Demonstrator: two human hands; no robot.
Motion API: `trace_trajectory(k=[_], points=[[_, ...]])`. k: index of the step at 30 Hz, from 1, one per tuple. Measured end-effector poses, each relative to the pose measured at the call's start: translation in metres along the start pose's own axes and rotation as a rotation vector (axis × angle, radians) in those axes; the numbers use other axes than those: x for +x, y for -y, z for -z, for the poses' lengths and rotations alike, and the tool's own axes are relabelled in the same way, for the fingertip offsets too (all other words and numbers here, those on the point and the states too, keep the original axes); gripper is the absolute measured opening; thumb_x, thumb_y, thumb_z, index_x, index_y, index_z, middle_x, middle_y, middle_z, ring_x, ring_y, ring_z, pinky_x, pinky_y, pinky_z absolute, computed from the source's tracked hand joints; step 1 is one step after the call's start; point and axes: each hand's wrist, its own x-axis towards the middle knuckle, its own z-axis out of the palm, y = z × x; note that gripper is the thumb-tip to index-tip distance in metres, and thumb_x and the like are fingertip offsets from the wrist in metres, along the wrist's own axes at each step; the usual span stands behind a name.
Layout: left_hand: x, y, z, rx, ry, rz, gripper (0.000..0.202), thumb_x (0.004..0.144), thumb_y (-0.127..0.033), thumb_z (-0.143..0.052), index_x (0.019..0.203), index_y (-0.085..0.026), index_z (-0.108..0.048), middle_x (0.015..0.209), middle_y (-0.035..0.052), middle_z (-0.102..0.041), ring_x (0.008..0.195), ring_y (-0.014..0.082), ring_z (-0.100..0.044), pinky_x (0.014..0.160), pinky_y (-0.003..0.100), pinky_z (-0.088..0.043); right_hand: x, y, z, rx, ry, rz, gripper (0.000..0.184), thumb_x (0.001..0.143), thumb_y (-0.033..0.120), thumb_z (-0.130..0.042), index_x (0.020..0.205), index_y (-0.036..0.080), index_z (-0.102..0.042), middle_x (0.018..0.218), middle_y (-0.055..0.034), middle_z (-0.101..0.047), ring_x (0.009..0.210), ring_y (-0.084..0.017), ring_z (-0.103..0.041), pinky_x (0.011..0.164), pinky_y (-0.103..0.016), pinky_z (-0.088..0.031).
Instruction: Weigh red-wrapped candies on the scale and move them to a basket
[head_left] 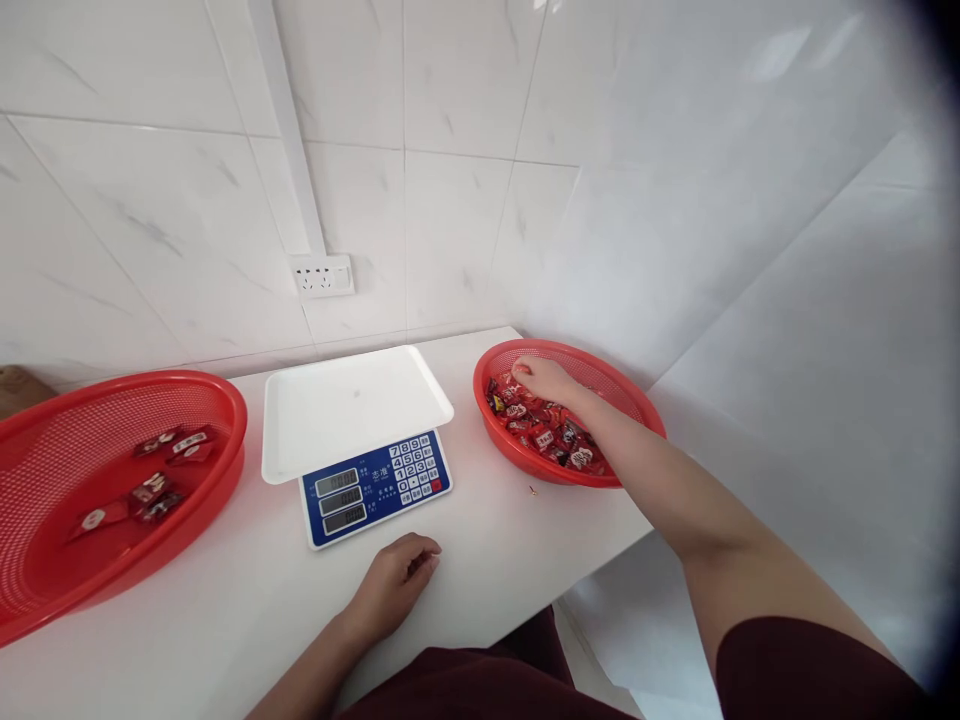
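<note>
Many red packets [544, 440] lie below and beside the right hand [547, 380]

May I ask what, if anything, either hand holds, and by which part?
Left hand: nothing visible; right hand, at the red packets: cannot be told.

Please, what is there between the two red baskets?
The head view shows a scale between the left basket and right basket, the left hand in front of it.

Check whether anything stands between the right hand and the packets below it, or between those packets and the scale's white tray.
Nothing visible separates the right hand from the red-wrapped packets in the right perforated basket. Toward the white tray, only the basket's raised left rim stands between.
</note>
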Motion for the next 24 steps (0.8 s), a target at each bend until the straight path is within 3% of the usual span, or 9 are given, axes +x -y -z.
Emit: trace_trajectory(k=[5, 10, 18, 24], points=[[-0.001, 0.004, -0.004, 0.017, 0.020, -0.009, 0.021, 0.083, -0.024, -0.043, 0.092, -0.023, -0.062, 0.090, 0.0012, -0.064, 0.075, 0.0160, -0.059, 0.066, 0.025, -0.047, -0.002, 0.014, 0.013, 0.317, -0.057, -0.140, 0.017, 0.085, 0.035, -0.044, 0.075, 0.020, -0.047, 0.057, 0.0036, -0.047, 0.047, -0.011, -0.046, 0.043, -0.021, -0.035], [-0.001, 0.005, -0.006, 0.029, 0.006, -0.008, 0.021, 0.082, -0.021, -0.045, 0.092, -0.022, -0.064, 0.089, 0.0022, -0.064, 0.075, 0.0161, -0.059, 0.067, 0.025, -0.046, -0.002, 0.058, 0.007, 0.617, 0.040, -0.133, 0.020, 0.086, 0.035, -0.042, 0.072, 0.021, -0.040, 0.056, 0.0057, -0.039, 0.042, -0.007, -0.038, 0.034, -0.016, -0.027], [-0.004, 0.003, -0.003, 0.014, 0.016, -0.031, 0.023, 0.080, -0.020, -0.048, 0.096, -0.021, -0.066, 0.092, 0.0045, -0.065, 0.076, 0.0161, -0.060, 0.070, 0.026, -0.049, -0.001, 0.159, -0.041, 0.848, 0.381, -0.003, 0.026, 0.081, 0.031, -0.057, 0.064, 0.019, -0.042, 0.052, 0.0061, -0.039, 0.039, -0.005, -0.032, 0.031, -0.014, -0.025], [-0.005, 0.004, -0.002, 0.005, 0.028, -0.039, 0.024, 0.079, -0.020, -0.050, 0.098, -0.021, -0.066, 0.094, 0.0072, -0.064, 0.077, 0.0173, -0.061, 0.072, 0.029, -0.052, 0.004, 0.191, -0.072, 0.803, 0.474, 0.028, 0.027, 0.086, 0.041, -0.054, 0.072, 0.019, -0.047, 0.057, 0.0039, -0.046, 0.040, -0.005, -0.035, 0.030, -0.015, -0.028]])
